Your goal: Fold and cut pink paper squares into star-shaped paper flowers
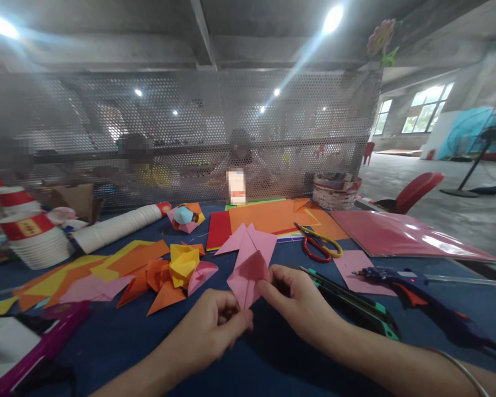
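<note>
Holding pink paper (250, 273) just below centre of frame, pinched with left hand (215, 325) at bottom tip and right hand (300, 298) at right edge. Looks part-folded: pointed, not flat yet. Already folded: orange-yellow cluster (184, 266), left of centre.

Item: my left forearm (152, 361), unsleeved, rising rightward from the lower edge. Item: my left hand (215, 324), back outward, fingers curled under, left thumb (235, 330) stretched forward in a pinch. Item: my right forearm (372, 350), unsleeved, slanting leftward from the lower right. Item: my right hand (295, 300), slightly higher, index finger bent, thumb closing the pinch. Pair near each other, apart.
</note>
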A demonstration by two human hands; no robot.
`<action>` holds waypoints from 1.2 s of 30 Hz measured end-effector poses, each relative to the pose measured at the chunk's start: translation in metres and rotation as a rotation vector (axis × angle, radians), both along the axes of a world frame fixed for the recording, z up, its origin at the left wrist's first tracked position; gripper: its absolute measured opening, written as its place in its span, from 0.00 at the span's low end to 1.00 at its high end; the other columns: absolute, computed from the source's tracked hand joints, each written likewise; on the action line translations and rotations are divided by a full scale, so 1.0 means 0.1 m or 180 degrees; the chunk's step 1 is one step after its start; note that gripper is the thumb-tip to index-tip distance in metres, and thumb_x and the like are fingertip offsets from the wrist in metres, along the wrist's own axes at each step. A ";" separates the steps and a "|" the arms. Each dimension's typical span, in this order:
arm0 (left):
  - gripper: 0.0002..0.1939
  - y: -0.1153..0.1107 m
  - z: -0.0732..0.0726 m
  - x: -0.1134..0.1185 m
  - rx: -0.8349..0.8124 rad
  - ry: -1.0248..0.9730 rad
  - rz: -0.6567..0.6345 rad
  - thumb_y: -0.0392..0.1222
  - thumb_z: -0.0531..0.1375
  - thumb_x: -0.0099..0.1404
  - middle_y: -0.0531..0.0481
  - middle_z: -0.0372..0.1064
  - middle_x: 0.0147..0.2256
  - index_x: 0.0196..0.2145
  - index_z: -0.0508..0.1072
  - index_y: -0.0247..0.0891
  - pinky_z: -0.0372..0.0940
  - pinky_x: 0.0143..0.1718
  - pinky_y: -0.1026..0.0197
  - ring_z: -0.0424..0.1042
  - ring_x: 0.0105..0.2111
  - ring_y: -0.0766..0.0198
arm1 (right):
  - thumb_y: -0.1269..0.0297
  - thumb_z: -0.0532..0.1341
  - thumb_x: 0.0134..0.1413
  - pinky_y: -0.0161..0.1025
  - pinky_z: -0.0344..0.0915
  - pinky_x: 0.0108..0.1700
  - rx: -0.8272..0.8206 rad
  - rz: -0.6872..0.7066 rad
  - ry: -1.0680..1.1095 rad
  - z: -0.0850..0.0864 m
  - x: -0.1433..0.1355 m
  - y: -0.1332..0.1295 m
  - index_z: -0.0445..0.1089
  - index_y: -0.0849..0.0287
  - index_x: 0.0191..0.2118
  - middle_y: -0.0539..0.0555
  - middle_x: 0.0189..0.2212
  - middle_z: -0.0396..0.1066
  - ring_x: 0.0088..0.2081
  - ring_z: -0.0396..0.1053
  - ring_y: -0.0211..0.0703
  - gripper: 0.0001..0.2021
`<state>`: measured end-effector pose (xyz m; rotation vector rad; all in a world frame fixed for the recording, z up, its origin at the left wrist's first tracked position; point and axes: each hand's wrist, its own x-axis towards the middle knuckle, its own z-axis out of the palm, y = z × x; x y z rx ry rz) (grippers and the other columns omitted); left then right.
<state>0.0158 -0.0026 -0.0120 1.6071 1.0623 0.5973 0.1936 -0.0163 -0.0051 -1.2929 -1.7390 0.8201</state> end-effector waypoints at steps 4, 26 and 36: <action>0.16 0.06 0.10 -0.02 0.0246 -0.0287 0.0150 0.53 0.60 0.58 0.56 0.64 0.22 0.29 0.71 0.36 0.55 0.21 0.69 0.61 0.21 0.70 | 0.64 0.55 0.54 0.31 0.48 0.24 -0.0063 0.0208 -0.0206 -0.02 0.01 0.00 0.59 0.59 0.23 0.44 0.19 0.55 0.23 0.51 0.33 0.10; 0.09 0.05 0.07 -0.02 -0.1045 -0.1451 0.0714 0.41 0.65 0.52 0.51 0.71 0.28 0.31 0.75 0.34 0.63 0.30 0.66 0.67 0.28 0.68 | 0.68 0.62 0.56 0.36 0.60 0.42 0.2412 0.0428 -0.1207 0.02 0.03 -0.13 0.70 0.54 0.36 0.52 0.40 0.62 0.41 0.60 0.39 0.02; 0.10 0.01 0.07 0.02 -0.0446 -0.1108 0.0258 0.42 0.66 0.50 0.54 0.66 0.22 0.26 0.72 0.33 0.61 0.27 0.67 0.66 0.24 0.68 | 0.73 0.59 0.56 0.38 0.59 0.41 0.2372 0.0307 -0.1155 0.02 0.03 -0.11 0.66 0.59 0.32 0.53 0.39 0.63 0.40 0.60 0.40 0.03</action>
